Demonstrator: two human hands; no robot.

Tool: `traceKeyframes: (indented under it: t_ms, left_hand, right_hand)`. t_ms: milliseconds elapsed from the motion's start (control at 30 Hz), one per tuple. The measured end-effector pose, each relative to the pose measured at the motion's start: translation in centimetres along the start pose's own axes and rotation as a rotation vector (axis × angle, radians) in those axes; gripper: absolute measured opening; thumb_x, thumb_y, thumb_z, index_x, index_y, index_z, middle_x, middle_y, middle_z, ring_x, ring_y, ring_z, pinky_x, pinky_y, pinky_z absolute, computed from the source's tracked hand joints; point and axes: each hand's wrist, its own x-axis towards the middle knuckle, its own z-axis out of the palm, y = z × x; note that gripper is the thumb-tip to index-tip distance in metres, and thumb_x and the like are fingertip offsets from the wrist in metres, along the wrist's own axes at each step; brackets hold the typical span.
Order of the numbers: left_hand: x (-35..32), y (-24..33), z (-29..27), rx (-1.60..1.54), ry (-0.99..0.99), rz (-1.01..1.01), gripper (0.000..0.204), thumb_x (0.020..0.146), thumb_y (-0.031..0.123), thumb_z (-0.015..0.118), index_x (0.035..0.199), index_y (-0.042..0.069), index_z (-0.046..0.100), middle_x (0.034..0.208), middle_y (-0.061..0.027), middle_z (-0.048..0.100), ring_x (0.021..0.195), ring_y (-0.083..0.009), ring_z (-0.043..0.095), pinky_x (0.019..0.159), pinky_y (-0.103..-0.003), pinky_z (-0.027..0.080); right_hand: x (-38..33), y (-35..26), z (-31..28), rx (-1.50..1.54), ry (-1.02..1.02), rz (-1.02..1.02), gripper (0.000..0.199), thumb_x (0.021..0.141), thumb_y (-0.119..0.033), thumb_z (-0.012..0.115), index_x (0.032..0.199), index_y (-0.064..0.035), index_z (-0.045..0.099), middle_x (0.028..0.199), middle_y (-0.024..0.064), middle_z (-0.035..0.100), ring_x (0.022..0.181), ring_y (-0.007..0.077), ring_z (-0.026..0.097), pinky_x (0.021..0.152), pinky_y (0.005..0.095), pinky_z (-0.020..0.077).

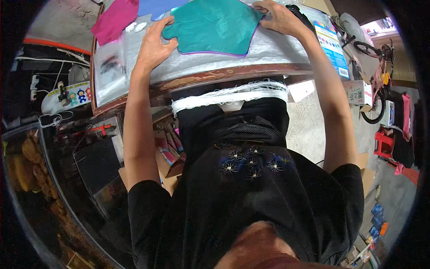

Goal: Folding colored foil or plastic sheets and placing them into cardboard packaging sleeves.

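A teal fabric piece [215, 27] with a purple edge lies flat on a wooden table covered in clear plastic sheet [273, 47]. My left hand [154, 42] presses down on the fabric's left edge with fingers spread. At the fabric's upper right corner my right hand [280, 17] pinches the edge. A magenta cloth [115, 19] and a blue cloth [156, 6] lie further back on the table.
A blue printed package [332, 45] lies at the table's right end. A pink bicycle [376, 85], a red stool [384, 143] and boxes stand on the floor to the right. Cardboard boxes [168, 157] and cables sit under and left of the table.
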Motion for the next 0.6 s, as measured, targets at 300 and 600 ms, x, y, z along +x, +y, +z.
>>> traceKeyframes:
  t_ms: [300, 600]
  left_hand:
    - [-0.1, -0.1, 0.0, 0.007, -0.003, 0.007, 0.056, 0.078, 0.015, 0.069, 0.132, 0.008, 0.058, 0.130, -0.0142, 0.062, 0.120, -0.0356, 0.056, 0.105, -0.043, 0.045]
    - [-0.4, -0.2, -0.1, -0.012, 0.023, 0.001, 0.055, 0.078, 0.017, 0.071, 0.131, 0.008, 0.059, 0.129, -0.0143, 0.062, 0.121, -0.0351, 0.055, 0.106, -0.043, 0.043]
  right_hand:
    - [2.8, 1.3, 0.1, 0.100, -0.260, 0.333, 0.038, 0.075, -0.002, 0.054, 0.109, 0.0016, 0.070, 0.093, 0.0242, 0.071, 0.091, 0.0379, 0.069, 0.081, 0.0405, 0.0547]
    - [2.6, 2.6, 2.5, 0.459, 0.046, -0.106, 0.032, 0.077, -0.003, 0.054, 0.104, 0.0023, 0.072, 0.098, 0.0250, 0.072, 0.093, 0.0371, 0.071, 0.082, 0.0405, 0.0552]
